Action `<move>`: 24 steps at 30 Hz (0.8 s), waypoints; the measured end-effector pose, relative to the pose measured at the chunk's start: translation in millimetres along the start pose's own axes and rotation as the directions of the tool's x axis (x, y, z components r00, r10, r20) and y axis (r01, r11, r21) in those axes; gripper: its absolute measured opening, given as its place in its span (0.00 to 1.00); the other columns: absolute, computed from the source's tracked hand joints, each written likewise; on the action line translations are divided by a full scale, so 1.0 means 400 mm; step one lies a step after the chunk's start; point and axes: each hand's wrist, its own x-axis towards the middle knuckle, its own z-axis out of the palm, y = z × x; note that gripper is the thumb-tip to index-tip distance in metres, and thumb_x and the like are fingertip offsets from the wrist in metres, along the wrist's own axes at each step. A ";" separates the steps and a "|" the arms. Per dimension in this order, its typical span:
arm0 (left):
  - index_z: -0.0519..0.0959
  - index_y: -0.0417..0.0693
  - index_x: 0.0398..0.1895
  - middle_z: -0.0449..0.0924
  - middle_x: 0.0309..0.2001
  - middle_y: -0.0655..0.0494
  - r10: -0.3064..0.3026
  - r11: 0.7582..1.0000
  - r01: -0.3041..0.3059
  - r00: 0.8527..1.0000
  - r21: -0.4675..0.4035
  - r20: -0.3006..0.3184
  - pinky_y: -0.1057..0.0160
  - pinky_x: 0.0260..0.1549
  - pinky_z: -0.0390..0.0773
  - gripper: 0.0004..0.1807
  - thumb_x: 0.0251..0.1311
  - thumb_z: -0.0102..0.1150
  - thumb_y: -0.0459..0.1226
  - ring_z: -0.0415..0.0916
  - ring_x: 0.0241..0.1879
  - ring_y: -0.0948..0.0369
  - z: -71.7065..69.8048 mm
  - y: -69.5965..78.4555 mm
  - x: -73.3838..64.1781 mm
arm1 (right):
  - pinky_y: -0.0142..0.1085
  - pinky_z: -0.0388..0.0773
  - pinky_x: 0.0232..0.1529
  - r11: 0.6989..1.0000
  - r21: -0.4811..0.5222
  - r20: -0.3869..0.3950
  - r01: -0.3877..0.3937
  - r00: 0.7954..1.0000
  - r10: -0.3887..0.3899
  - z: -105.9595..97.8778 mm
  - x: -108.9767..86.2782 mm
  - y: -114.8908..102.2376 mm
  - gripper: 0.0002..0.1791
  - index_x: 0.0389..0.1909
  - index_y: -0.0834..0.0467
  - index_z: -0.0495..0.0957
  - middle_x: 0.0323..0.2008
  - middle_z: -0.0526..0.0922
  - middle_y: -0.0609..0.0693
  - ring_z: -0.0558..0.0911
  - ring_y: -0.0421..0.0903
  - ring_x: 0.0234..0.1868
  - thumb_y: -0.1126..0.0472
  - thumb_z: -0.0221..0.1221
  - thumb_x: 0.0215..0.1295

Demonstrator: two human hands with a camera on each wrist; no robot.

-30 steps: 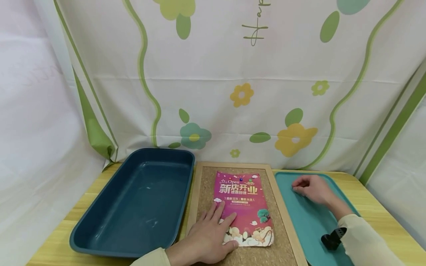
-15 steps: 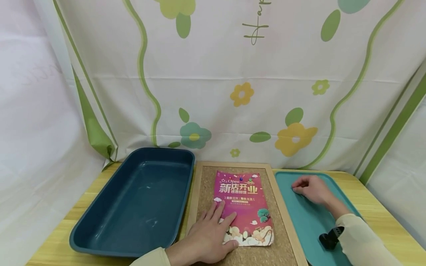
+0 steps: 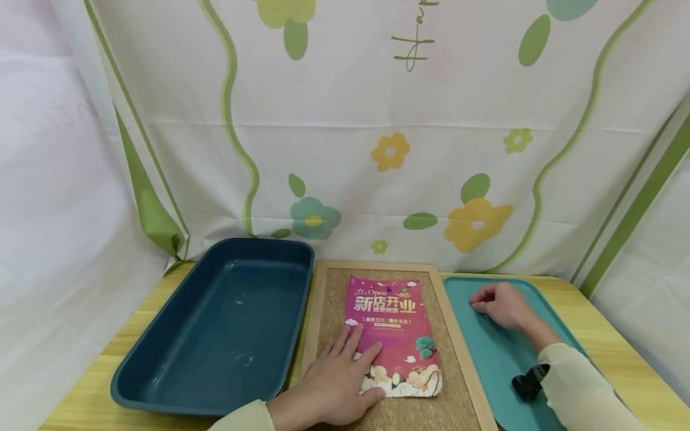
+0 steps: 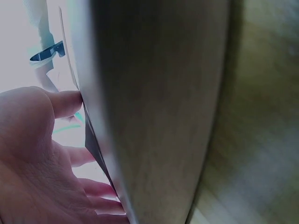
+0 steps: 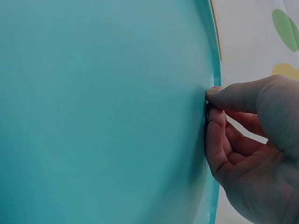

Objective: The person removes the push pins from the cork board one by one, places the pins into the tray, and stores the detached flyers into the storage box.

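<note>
My left hand (image 3: 339, 374) rests flat with spread fingers over the lower left of a pink printed poster (image 3: 385, 347) and the corkboard (image 3: 336, 293) under it. Red, blue (image 3: 389, 290) and green (image 3: 404, 291) push pins sit along the poster's top edge. In the left wrist view, the left hand (image 4: 32, 158) shows its fingers extended against the board. My right hand (image 3: 501, 304) is at the upper left of a teal tray (image 3: 487, 347), thumb and curled fingers close together. The right wrist view puts its fingertips (image 5: 215, 95) right at the tray surface; I cannot tell whether they pinch something small.
A deep dark blue bin (image 3: 215, 335) stands left of the corkboard on the wooden table (image 3: 628, 353). A white flowered cloth (image 3: 345, 120) hangs close behind. The right wrist wears a black strap device (image 3: 529, 383) just over the tray.
The right forearm and its black wrist device have shifted slightly left, while the right fingertips stay at about the same spot on the tray. The left hand keeps its place.
</note>
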 end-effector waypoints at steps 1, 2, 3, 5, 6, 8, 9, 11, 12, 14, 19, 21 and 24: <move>0.64 0.70 0.82 0.50 0.87 0.51 0.002 1.000 -0.002 1.000 0.001 0.000 0.33 0.77 0.61 0.43 0.65 0.62 0.63 0.47 0.86 0.42 0.000 0.000 0.000 | 0.38 0.76 0.36 1.000 -0.002 -0.001 -0.004 1.000 0.004 0.001 0.000 0.000 0.05 0.40 0.60 0.89 0.35 0.89 0.52 0.80 0.42 0.35 0.63 0.66 0.70; 0.64 0.70 0.82 0.50 0.87 0.51 0.003 1.000 -0.003 1.000 0.001 0.000 0.33 0.77 0.61 0.43 0.65 0.62 0.63 0.47 0.86 0.42 0.000 0.000 0.000 | 0.38 0.76 0.36 1.000 -0.001 -0.001 -0.007 1.000 0.007 0.002 0.000 -0.001 0.05 0.40 0.60 0.89 0.35 0.88 0.52 0.80 0.42 0.35 0.63 0.66 0.71; 0.64 0.70 0.82 0.50 0.87 0.51 0.003 1.000 -0.003 1.000 0.001 0.000 0.33 0.77 0.61 0.43 0.65 0.62 0.63 0.47 0.86 0.43 0.000 0.000 0.000 | 0.37 0.76 0.36 1.000 0.001 -0.001 -0.011 1.000 0.011 0.003 0.000 0.000 0.05 0.40 0.60 0.89 0.35 0.88 0.52 0.80 0.42 0.35 0.63 0.66 0.71; 0.63 0.70 0.82 0.50 0.87 0.51 0.004 1.000 -0.004 1.000 0.001 0.001 0.33 0.78 0.61 0.43 0.65 0.62 0.63 0.47 0.86 0.43 0.000 0.000 0.000 | 0.37 0.76 0.36 1.000 0.005 -0.002 -0.013 1.000 0.013 0.004 -0.001 0.001 0.05 0.40 0.60 0.89 0.35 0.88 0.52 0.80 0.42 0.35 0.63 0.66 0.71; 0.63 0.70 0.82 0.50 0.87 0.51 0.004 1.000 -0.004 1.000 0.000 0.002 0.33 0.78 0.61 0.43 0.66 0.62 0.63 0.47 0.86 0.43 0.000 0.000 0.000 | 0.37 0.76 0.36 1.000 0.006 -0.001 -0.012 1.000 0.012 0.005 -0.001 0.002 0.05 0.40 0.60 0.88 0.35 0.88 0.51 0.80 0.42 0.35 0.63 0.66 0.71; 0.63 0.70 0.82 0.50 0.87 0.51 0.003 1.000 -0.003 1.000 -0.003 0.005 0.33 0.78 0.60 0.43 0.66 0.62 0.63 0.46 0.86 0.43 0.000 -0.001 0.001 | 0.37 0.76 0.36 1.000 0.009 0.000 -0.008 1.000 0.008 0.005 -0.001 0.005 0.05 0.41 0.60 0.88 0.35 0.88 0.51 0.80 0.42 0.35 0.63 0.66 0.71; 0.63 0.70 0.82 0.50 0.87 0.51 0.002 1.000 -0.002 1.000 -0.003 0.006 0.33 0.78 0.60 0.43 0.66 0.61 0.63 0.46 0.86 0.43 0.000 -0.001 0.001 | 0.37 0.76 0.35 1.000 0.011 0.001 -0.005 1.000 0.005 0.005 -0.002 0.006 0.05 0.41 0.60 0.88 0.36 0.88 0.51 0.80 0.42 0.35 0.63 0.66 0.71; 0.63 0.70 0.83 0.50 0.87 0.51 0.000 1.000 0.000 1.000 -0.004 0.008 0.33 0.78 0.61 0.43 0.66 0.61 0.63 0.46 0.86 0.43 -0.001 -0.002 0.001 | 0.36 0.76 0.35 1.000 0.013 0.007 0.002 1.000 -0.003 0.004 -0.001 0.008 0.05 0.41 0.60 0.89 0.36 0.88 0.51 0.80 0.41 0.35 0.63 0.66 0.71; 0.63 0.70 0.83 0.50 0.87 0.51 -0.001 1.000 0.001 1.000 -0.005 0.009 0.33 0.78 0.61 0.43 0.66 0.62 0.63 0.46 0.86 0.43 -0.001 -0.003 0.001 | 0.36 0.76 0.35 1.000 0.016 0.012 0.005 1.000 -0.005 0.003 -0.001 0.008 0.05 0.41 0.60 0.88 0.36 0.88 0.51 0.80 0.41 0.35 0.63 0.66 0.71; 0.63 0.70 0.82 0.50 0.87 0.52 -0.004 1.000 0.004 1.000 -0.005 0.009 0.33 0.78 0.61 0.43 0.65 0.62 0.63 0.46 0.86 0.43 -0.001 -0.003 0.001 | 0.35 0.76 0.35 1.000 0.025 0.026 0.005 1.000 -0.005 0.002 0.000 0.010 0.06 0.42 0.60 0.88 0.36 0.88 0.50 0.80 0.41 0.35 0.62 0.66 0.71; 0.63 0.71 0.82 0.49 0.87 0.52 -0.010 1.000 0.010 1.000 -0.008 0.013 0.33 0.78 0.61 0.43 0.65 0.62 0.63 0.46 0.86 0.43 0.000 -0.003 0.003 | 0.34 0.75 0.35 0.998 0.056 0.051 -0.009 0.999 0.006 -0.002 -0.002 0.010 0.09 0.46 0.61 0.87 0.37 0.88 0.50 0.79 0.40 0.34 0.61 0.67 0.70; 0.63 0.72 0.82 0.49 0.87 0.52 -0.013 1.000 0.013 1.000 -0.009 0.014 0.33 0.78 0.60 0.43 0.65 0.62 0.64 0.46 0.86 0.44 0.000 -0.003 0.003 | 0.34 0.75 0.34 0.998 0.067 0.053 -0.010 0.999 0.006 -0.004 -0.004 0.009 0.11 0.49 0.61 0.86 0.37 0.88 0.50 0.79 0.40 0.34 0.59 0.67 0.71; 0.63 0.72 0.82 0.49 0.87 0.53 -0.018 1.000 0.018 1.000 -0.009 0.016 0.33 0.78 0.60 0.43 0.64 0.62 0.64 0.46 0.86 0.44 0.000 -0.002 0.004 | 0.33 0.76 0.32 0.996 0.084 0.050 -0.004 0.999 0.000 -0.009 -0.003 0.004 0.14 0.51 0.62 0.85 0.37 0.89 0.51 0.81 0.40 0.33 0.57 0.67 0.72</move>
